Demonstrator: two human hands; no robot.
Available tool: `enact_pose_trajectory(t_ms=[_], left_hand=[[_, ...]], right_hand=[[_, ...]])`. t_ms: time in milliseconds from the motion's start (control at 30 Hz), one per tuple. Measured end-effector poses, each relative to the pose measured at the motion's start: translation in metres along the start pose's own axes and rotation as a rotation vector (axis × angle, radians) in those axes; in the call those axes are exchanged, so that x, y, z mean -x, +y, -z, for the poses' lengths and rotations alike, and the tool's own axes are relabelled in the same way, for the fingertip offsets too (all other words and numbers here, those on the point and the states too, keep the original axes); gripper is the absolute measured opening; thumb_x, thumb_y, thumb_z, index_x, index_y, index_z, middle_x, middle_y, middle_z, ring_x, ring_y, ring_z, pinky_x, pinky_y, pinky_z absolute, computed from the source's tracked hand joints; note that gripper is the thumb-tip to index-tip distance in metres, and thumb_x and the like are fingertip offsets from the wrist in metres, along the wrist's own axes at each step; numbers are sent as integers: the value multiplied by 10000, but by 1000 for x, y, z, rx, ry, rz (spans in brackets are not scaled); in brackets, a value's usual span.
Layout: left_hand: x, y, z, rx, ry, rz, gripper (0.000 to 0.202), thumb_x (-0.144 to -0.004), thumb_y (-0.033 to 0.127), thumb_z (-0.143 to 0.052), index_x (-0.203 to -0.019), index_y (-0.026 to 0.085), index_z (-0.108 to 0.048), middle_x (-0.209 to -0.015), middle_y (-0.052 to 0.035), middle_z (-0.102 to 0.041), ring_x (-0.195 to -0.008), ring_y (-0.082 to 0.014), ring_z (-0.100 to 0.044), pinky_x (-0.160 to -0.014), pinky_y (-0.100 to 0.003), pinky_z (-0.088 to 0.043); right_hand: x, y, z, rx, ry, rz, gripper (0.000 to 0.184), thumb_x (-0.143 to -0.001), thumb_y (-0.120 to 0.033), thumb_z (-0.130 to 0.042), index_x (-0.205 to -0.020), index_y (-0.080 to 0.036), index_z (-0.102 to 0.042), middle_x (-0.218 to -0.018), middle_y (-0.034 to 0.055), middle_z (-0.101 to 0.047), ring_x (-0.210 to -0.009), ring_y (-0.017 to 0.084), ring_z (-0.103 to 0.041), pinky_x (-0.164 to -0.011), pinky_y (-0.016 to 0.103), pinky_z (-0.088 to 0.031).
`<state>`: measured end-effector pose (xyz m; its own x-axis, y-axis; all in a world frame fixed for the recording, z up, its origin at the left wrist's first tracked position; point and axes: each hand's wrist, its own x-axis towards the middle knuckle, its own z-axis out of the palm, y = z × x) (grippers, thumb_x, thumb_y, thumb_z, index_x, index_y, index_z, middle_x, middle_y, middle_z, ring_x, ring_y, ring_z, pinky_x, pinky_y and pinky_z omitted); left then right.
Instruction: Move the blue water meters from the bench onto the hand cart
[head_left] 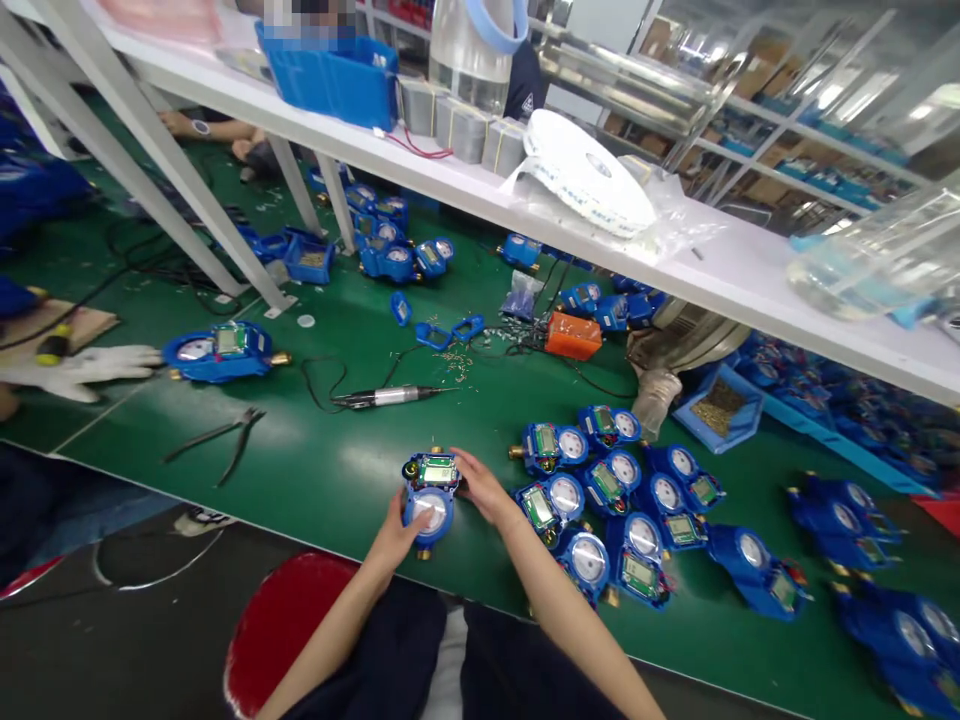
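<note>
A blue water meter (430,500) with a bare green circuit board, a small display and a round dial lies on the green bench in front of me. My left hand (397,532) grips its lower left side, the thumb over the dial. At its upper right edge is my right hand (480,484), fingers curled against the housing beside the board. Just right of that hand stands a group of similar meters (555,500) with open boards. An electric screwdriver (390,396) lies beyond the meter, its tip pointing right.
Pliers (238,430) and another meter (221,350) lie to the left, near a co-worker's gloved hand (90,370). An orange box (573,336), loose screws and a blue tray of screws (718,408) sit farther back. A white shelf (720,265) overhangs the bench.
</note>
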<state>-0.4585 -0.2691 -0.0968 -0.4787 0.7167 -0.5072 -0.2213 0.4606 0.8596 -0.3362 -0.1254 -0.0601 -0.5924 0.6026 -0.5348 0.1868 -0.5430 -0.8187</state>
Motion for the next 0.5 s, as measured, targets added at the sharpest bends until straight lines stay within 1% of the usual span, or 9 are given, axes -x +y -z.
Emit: enact_pose_trajectory(t_ms=[67, 133, 200, 300, 367, 433, 500], left_hand=[[-4, 2, -9, 96, -37, 6, 822, -695, 486, -725, -1354, 145, -371, -1312, -200, -525, -1170, -295, -553, -1018, -423, -419], [-4, 7, -10, 130, -57, 33, 813, -648, 494, -766, -1309, 173, -419, -1288, -181, -553, -1153, -292, -567, -990, -412, -445], [-1, 13, -8, 134, -72, 78, 824, -637, 504, -773, -1313, 201, -414, -1280, -169, -564, -1120, -288, -591, -931, -398, -489], [5, 18, -5, 127, -75, 118, 878, -638, 509, -773, -1357, 221, -360, -1293, -164, -559, -1091, -281, -608, -856, -362, -524], [8, 16, -5, 147, -83, 157, 874, -646, 525, -762, -1361, 224, -360, -1282, -160, -571, -1070, -275, -619, -822, -345, -530], [8, 10, -6, 194, -106, 199, 831, -649, 547, -750, -1331, 222, -403, -1250, -152, -596, -1039, -266, -633, -800, -333, -530], [8, 3, -5, 268, -151, 207, 800, -634, 548, -760, -1292, 218, -448, -1232, -143, -608, -1019, -259, -639, -790, -328, -528]], right_hand=[[0, 3, 3, -5, -20, 6, 555, -772, -553, -612, -1256, -293, -533, -1123, 33, -653, -948, 171, -580, -787, 314, -454], [3, 4, 6, -6, -32, 16, 549, -759, -543, -635, -1242, -301, -541, -1143, 28, -642, -934, 163, -584, -788, 312, -463], [5, 5, 7, -8, -30, 25, 541, -747, -540, -651, -1227, -312, -549, -1162, 26, -629, -929, 163, -587, -783, 322, -474], [6, 6, 7, -32, -6, 32, 528, -723, -524, -680, -1193, -313, -568, -1147, 27, -626, -922, 170, -587, -754, 329, -488], [6, 7, 6, -50, 11, 35, 514, -706, -516, -696, -1160, -303, -583, -1106, 26, -633, -910, 173, -588, -749, 339, -497], [7, 8, 6, -71, 28, 34, 505, -689, -511, -710, -1130, -293, -595, -1076, 23, -635, -885, 170, -592, -755, 354, -506], [8, 10, 6, -93, 46, 32, 509, -673, -506, -724, -1115, -287, -599, -1068, 23, -632, -871, 169, -594, -754, 362, -512]])
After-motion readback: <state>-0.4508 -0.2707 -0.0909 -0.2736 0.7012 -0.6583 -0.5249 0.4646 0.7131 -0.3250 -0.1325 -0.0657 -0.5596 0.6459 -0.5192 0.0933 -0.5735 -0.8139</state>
